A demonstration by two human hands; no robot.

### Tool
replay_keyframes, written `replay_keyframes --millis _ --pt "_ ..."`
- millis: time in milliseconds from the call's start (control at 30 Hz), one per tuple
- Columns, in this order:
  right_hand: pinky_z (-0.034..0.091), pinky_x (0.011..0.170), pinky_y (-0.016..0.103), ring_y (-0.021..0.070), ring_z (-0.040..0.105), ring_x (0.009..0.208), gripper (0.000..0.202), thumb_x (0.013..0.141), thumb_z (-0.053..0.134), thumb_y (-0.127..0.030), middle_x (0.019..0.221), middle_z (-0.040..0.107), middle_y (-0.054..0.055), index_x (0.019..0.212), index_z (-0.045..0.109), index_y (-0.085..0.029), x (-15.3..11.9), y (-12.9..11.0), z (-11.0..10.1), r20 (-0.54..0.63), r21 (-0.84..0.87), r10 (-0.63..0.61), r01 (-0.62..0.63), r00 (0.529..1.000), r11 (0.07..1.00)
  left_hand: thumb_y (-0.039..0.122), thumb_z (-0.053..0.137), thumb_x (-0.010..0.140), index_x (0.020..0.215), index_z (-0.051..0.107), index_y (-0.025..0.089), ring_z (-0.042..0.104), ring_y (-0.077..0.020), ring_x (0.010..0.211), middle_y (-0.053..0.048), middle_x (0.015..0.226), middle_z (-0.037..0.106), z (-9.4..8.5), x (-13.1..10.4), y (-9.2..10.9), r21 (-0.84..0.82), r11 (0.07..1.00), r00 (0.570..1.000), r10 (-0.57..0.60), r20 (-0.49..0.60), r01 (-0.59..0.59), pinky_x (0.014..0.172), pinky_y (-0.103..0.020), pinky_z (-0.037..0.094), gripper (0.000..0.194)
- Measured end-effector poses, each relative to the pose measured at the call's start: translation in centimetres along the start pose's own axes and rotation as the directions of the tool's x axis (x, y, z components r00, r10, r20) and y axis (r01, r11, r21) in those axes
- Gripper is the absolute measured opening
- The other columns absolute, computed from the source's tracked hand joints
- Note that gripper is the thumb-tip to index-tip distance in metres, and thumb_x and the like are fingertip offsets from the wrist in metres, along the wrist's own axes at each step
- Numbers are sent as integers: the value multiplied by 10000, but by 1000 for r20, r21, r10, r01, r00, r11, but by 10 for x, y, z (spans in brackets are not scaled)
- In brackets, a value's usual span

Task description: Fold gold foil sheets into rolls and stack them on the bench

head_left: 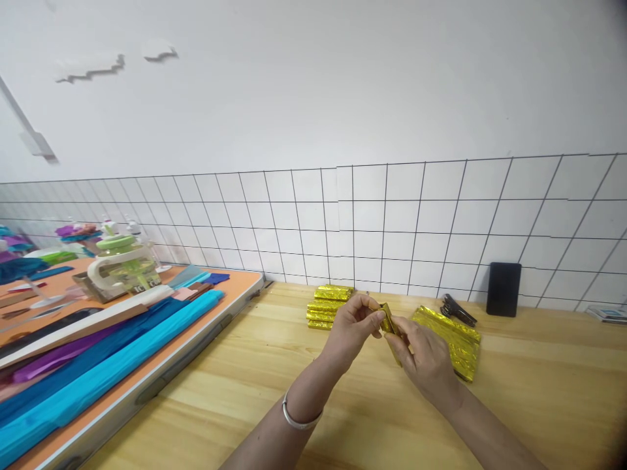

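Head view: one narrow, folded strip of shiny gold foil [386, 317], held over the pale wooden table [245, 378].
Left hand [353, 328], right hand [427, 358]: each grip pinched narrow on the strip, close together. Advisable handling: light, even pressure, edges aligned, avoiding stray creases.

- Gold foil strip [386, 318]: narrow, folded, shiny, tilted, pinched between left hand [353, 328] and right hand [427, 358].
- Gold foil rolls [325, 306]: crinkled, side by side on the table [230, 398].
- Gold foil sheet [463, 346]: wrinkled, flat, partly behind the right hand.
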State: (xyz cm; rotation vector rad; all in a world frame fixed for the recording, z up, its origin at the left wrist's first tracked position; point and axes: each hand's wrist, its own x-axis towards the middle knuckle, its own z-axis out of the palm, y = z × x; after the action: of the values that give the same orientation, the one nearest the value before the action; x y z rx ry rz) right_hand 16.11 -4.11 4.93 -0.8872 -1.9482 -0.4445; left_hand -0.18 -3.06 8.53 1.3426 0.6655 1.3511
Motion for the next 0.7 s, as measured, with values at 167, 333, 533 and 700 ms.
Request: replay_keyframes --millis 167,333,533,700 --pt "458 625 273 156 622 694 304 841 586 -238 831 674 44 1128 511 -173 -2 -1 2 -14 9 13 -13 1000 1000 304 677 752 813 525 144 512 -76 545 26 643 536 1 0 -3 -31 999 1000 -20 -17 19 569 -234 454 228" --pt "485 601 262 129 596 619 331 853 560 -267 793 652 10 1171 483 -220 -3 -3 5 69 177 205 -214 976 961 275 686 744 814 530 144 508 -82 551 25 624 538 -1 1 -5 -56 998 1000 5 5 -5 570 -234 442 215" --pt "502 691 292 155 619 755 317 845 557 -220 944 650 35 1153 488 -234 -1 -5 5 71 200 161 -172 984 965 227 692 739 776 550 148 493 -83 662 7 733 532 -4 3 -5 -21 997 997 75 -6 -75 618 -215 418 167" --pt "501 700 299 165 612 803 300 844 540 -175 967 635 44 1134 485 -228 0 -8 4 64 242 125 -137 990 961 200 709 718 701 555 140 533 -134 879 -49 1086 538 -6 2 1 -38 992 991 124 51 -122 740 -252 433 166"
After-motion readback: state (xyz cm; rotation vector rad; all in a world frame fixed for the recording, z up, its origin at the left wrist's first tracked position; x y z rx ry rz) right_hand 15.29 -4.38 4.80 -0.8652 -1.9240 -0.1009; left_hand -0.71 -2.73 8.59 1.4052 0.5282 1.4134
